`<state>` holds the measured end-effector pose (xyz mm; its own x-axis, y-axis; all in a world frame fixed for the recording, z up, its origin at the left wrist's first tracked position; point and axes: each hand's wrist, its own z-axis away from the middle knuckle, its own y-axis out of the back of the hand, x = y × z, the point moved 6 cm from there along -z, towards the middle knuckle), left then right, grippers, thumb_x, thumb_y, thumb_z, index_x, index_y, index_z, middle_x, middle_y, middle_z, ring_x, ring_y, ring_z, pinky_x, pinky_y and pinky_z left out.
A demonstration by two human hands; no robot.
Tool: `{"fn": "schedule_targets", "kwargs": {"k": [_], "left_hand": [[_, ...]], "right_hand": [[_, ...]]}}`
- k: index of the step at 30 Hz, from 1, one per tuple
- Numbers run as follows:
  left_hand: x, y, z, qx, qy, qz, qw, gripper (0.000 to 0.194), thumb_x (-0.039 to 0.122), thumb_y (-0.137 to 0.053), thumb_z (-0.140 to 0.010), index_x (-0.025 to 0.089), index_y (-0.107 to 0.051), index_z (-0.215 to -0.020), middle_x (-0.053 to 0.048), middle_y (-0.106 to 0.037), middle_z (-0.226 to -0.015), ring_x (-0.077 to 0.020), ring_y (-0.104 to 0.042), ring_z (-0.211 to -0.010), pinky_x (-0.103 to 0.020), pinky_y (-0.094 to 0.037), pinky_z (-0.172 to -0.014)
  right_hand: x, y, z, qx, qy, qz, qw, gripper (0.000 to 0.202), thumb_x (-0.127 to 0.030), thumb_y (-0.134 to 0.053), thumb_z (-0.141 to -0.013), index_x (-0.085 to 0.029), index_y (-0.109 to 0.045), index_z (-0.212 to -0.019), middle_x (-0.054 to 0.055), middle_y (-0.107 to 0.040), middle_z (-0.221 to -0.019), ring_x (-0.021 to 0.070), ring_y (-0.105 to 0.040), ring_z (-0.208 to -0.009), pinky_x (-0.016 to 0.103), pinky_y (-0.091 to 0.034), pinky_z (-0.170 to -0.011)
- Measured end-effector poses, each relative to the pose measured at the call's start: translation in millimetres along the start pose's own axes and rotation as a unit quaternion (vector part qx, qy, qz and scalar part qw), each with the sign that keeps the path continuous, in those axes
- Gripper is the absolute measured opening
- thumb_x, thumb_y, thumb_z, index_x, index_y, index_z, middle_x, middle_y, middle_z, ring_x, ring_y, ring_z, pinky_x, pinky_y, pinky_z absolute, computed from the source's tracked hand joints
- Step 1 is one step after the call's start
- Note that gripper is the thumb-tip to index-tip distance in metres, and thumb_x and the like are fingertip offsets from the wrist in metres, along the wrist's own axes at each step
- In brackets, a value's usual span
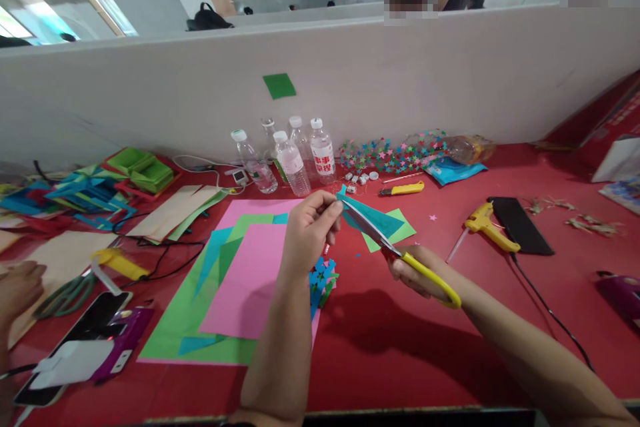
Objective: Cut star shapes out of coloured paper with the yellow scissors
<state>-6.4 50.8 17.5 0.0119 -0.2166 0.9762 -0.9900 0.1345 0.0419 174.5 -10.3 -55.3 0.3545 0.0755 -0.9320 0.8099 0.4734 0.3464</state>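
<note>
Between thumb and fingers, my left hand (313,223) pinches the end of a blue piece of paper (383,219) held above the table. My right hand (417,270) grips yellow-handled scissors (431,277), whose blades lie along the paper and point toward my left fingers. Whether the blades are fully closed is hard to make out. Under the blue paper lies a light green paper square (400,230) on the red table. Blue paper scraps with star-shaped cutouts (323,277) lie beside my left wrist. Left of that wrist is a stack of coloured sheets with a pink sheet (245,287) on top.
Several plastic bottles (293,163) stand against the white partition (200,93). A yellow cutter knife (403,189) lies behind my hands. To the right are a yellow glue gun (487,227) with its cord and a black phone-like slab (523,225). Another person's hand (20,290) is at far left.
</note>
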Motion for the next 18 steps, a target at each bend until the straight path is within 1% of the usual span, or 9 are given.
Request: {"fn": "schedule_targets", "kwargs": {"k": [8, 12, 18], "left_hand": [[0.0, -1.3, -0.2, 0.006, 0.003, 0.001, 1.000, 0.017, 0.026, -0.059, -0.085, 0.018, -0.057, -0.071, 0.006, -0.052, -0.052, -0.0037, -0.044, -0.037, -0.017, -0.032, -0.037], [-0.5, -1.3, -0.9, 0.008, 0.004, 0.001, 1.000, 0.017, 0.027, -0.060, -0.085, 0.018, -0.057, -0.070, 0.006, -0.052, -0.052, -0.0040, -0.044, -0.037, -0.017, -0.033, -0.037], [-1.7, -0.1, -0.4, 0.008, 0.007, 0.006, 1.000, 0.017, 0.027, -0.060, -0.085, 0.018, -0.057, -0.070, 0.006, -0.053, -0.052, -0.0042, -0.044, -0.037, -0.017, -0.033, -0.036]], "right_hand": [[-4.3, -0.8, 0.5, 0.014, -0.012, 0.003, 1.000, 0.060, -0.078, -0.039, -0.082, -0.020, -0.044, -0.066, -0.005, -0.039, -0.045, 0.0076, -0.033, -0.038, 0.022, -0.025, -0.038], [-2.1, -0.8, 0.2, 0.017, -0.012, 0.001, 1.000, 0.059, -0.077, -0.039, -0.083, -0.021, -0.043, -0.066, -0.005, -0.038, -0.046, 0.0074, -0.033, -0.039, 0.022, -0.024, -0.038], [2.0, 0.0, -3.6, 0.005, 0.000, 0.017, 1.000, 0.061, -0.079, -0.040, -0.081, -0.022, -0.040, -0.063, -0.005, -0.038, -0.047, 0.0071, -0.033, -0.039, 0.022, -0.024, -0.037]]}}
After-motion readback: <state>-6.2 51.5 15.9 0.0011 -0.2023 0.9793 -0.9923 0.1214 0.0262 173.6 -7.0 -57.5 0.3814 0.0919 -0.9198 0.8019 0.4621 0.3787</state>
